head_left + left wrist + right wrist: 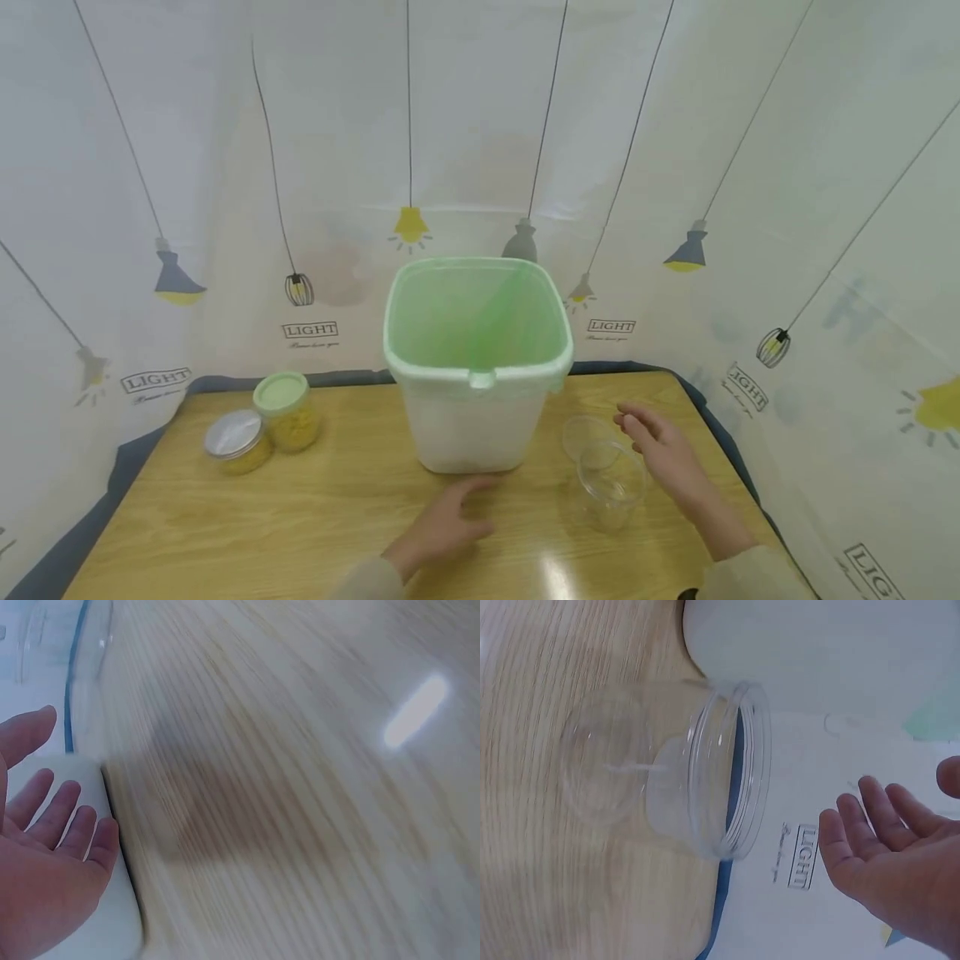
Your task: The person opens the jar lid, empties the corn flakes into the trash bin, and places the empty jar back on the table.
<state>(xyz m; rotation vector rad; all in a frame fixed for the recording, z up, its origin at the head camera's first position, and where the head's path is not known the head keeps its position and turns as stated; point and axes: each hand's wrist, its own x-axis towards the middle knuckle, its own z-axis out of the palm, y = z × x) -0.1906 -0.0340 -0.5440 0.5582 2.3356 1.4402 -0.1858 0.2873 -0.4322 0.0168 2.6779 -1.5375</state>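
A square bin [476, 417] with a pale green rim and a white body stands upright, its top uncovered. My left hand [450, 521] hovers close to the front of its base, fingers loosely spread, holding nothing. In the left wrist view the left hand [52, 855] shows relaxed fingers beside the white bin wall. To the right of the bin stands a clear, uncovered jar [611, 492], with a thin clear disc [581, 432] lying behind it. My right hand [667, 454] is just right of the jar, apart from it. The right wrist view shows that hand [896, 855] empty near the jar's rim [735, 772].
At the left stand two jars of yellow contents: one with a green lid [281, 393], the other with a silvery lid [234, 433]. A wooden table [300, 525] carries everything. Behind and around it hangs a cloth [465, 125] printed with lamps.
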